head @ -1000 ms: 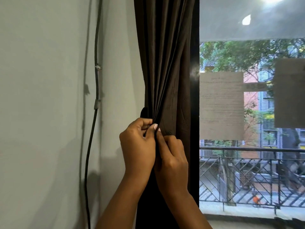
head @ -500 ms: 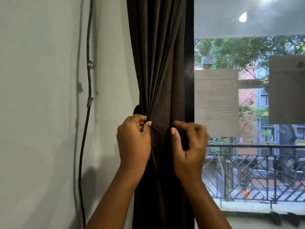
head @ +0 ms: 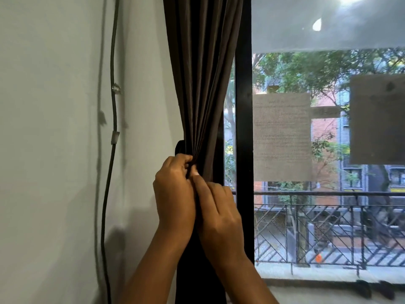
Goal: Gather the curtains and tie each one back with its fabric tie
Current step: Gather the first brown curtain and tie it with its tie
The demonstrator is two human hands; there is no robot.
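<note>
A dark brown curtain [head: 201, 84] hangs at the left edge of the window, pinched into tight pleats at waist height. My left hand [head: 174, 194] and my right hand [head: 219, 213] press together over the gathered spot, fingers closed on the fabric. A dark loop of the fabric tie [head: 180, 147] shows just above my left hand, against the wall. The part of the tie between my fingers is hidden. Below my hands the curtain falls straight and dark.
A black cable [head: 112, 106] runs down the pale wall on the left, held by clips. The black window frame [head: 243, 117] stands right of the curtain. Paper sheets [head: 281, 137] are stuck on the glass. A balcony railing [head: 328, 227] lies outside.
My right hand moved left from the curtain's right edge and joined my left hand. The curtain is bunched narrower, and a strip of glass now shows left of the frame.
</note>
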